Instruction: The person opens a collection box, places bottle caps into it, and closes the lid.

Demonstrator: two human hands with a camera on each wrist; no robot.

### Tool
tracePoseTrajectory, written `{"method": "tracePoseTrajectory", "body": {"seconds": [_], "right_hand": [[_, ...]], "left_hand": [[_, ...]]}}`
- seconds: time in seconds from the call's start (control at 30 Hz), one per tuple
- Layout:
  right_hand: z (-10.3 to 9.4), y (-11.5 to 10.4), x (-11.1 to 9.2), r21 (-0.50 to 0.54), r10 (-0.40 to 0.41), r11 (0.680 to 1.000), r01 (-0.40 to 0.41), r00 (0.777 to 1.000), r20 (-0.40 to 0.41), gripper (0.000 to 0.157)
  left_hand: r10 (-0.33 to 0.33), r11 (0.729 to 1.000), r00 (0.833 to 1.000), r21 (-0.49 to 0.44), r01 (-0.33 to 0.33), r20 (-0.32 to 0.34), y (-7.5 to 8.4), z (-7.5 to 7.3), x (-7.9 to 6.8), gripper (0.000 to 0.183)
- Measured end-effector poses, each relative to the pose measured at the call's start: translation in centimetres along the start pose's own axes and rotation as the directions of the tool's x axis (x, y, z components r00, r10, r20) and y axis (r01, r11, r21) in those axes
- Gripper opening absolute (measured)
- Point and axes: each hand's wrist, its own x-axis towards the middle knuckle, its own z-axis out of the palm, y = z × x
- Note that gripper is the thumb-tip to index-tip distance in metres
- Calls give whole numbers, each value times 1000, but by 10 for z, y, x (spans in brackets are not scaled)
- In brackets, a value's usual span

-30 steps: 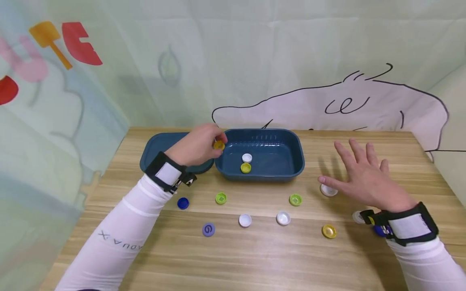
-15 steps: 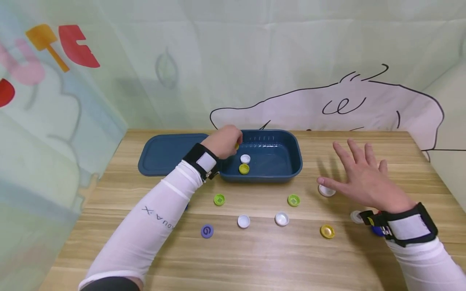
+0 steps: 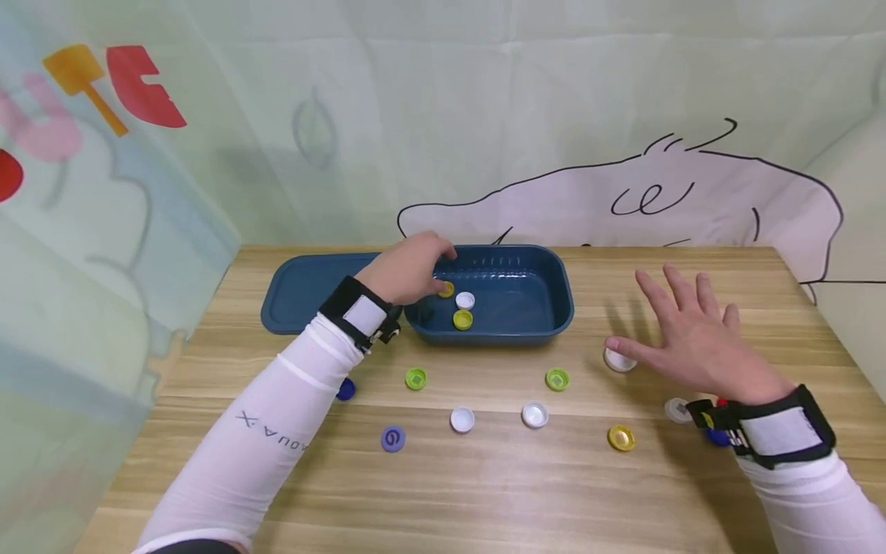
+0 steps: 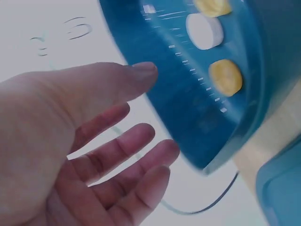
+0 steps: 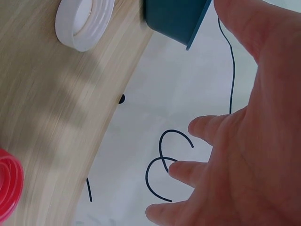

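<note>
My left hand [image 3: 408, 269] is over the left end of the blue plastic box [image 3: 526, 337], thumb and fingers apart with nothing between them. Inside lie an orange-yellow bottle cap [image 4: 225, 77], a white cap [image 4: 205, 31] and a yellow cap [image 3: 462, 320]. On the right side of the table, my right hand [image 3: 699, 346] hovers with spread fingers, holding nothing. Just under its thumb sits a large white cap [image 3: 620, 360]. A red cap [image 5: 8, 186] shows below it in the right wrist view, mostly hidden by the wrist in the head view.
A flat blue lid [image 3: 304, 296] lies left of the box. Across the wooden table are scattered green caps [image 3: 416, 378] [image 3: 557, 379], white caps [image 3: 462, 420] [image 3: 535, 415], a yellow cap [image 3: 621, 438], a purple cap [image 3: 393, 438] and blue caps [image 3: 346, 389] [image 3: 718, 437]. A printed cloth hangs behind.
My left hand moved right over the box with the orange-yellow cap and let it go inside; its fingers have since parted and drawn back slightly left. My right hand has stayed in place.
</note>
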Motion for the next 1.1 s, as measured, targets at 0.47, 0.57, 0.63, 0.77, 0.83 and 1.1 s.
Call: {"method": "tracePoseTrajectory", "body": {"seconds": [0.47, 0.57, 0.63, 0.77, 0.83, 1.1], "right_hand": [[-4, 29, -3, -23, -3, 1000, 6, 993, 120, 72], [-3, 36, -4, -18, -8, 1000, 11, 989, 144, 62], [-2, 41, -6, -20, -5, 1000, 9, 986, 167, 59], [1, 48, -9, -20, 36, 999, -32, 970, 239, 66], [3, 50, -11, -20, 69, 998, -67, 960, 272, 70], [9, 56, -14, 11, 89, 995, -99, 940, 328, 60]], "left_hand": [[-73, 995, 957, 42, 88, -282, -45, -10, -103, 67], [-104, 991, 949, 54, 126, -297, -56, 0, -121, 76], [-131, 986, 945, 60, 156, -300, -62, 8, -131, 83], [-179, 976, 934, 66, 209, -309, -69, 25, -147, 91], [-194, 972, 927, 66, 226, -320, -70, 33, -153, 93], [-255, 957, 912, 51, 285, -320, -69, 59, -164, 98]]}}
